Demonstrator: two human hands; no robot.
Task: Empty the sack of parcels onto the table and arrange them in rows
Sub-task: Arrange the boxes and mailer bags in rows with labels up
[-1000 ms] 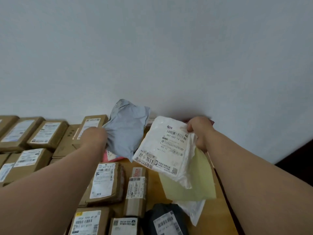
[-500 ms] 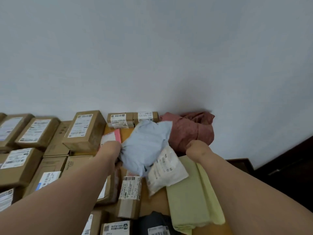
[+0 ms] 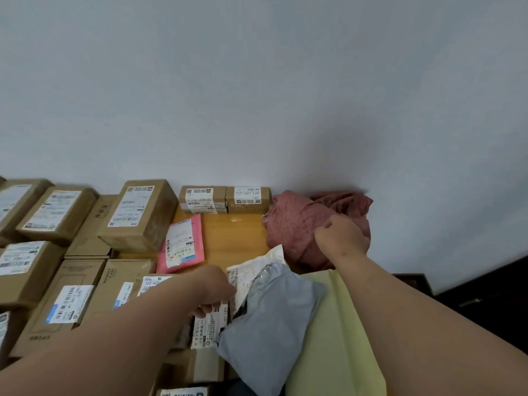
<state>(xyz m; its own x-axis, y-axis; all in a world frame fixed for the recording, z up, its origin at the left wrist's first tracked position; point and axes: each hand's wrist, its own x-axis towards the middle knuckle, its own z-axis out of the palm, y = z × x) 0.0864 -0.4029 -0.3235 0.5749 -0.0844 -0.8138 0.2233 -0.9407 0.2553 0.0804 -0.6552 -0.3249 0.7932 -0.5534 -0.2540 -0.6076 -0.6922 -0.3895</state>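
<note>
The crumpled red cloth sack [image 3: 294, 224] lies against the wall at the table's far right. My right hand [image 3: 340, 238] is closed in a fist on its fabric. A grey mailer [image 3: 271, 324] lies on top of a white mailer [image 3: 257, 267] and a pale yellow parcel [image 3: 340, 338]. My left hand [image 3: 217, 290] is at the white mailer's left edge, fingers curled over a narrow labelled box [image 3: 210, 327]; whether it grips anything is hidden. A pink mailer [image 3: 183, 244] lies on the wooden table [image 3: 234, 235].
Rows of brown cardboard boxes [image 3: 137, 215] with white labels fill the left of the table. Two small boxes [image 3: 225, 200] stand against the white wall. The table's right edge drops to a dark floor [image 3: 485, 295].
The grey mailer has left my left hand and dropped onto the white and yellow parcels. The white mailer is down on the table. My right hand moved up onto the red sack.
</note>
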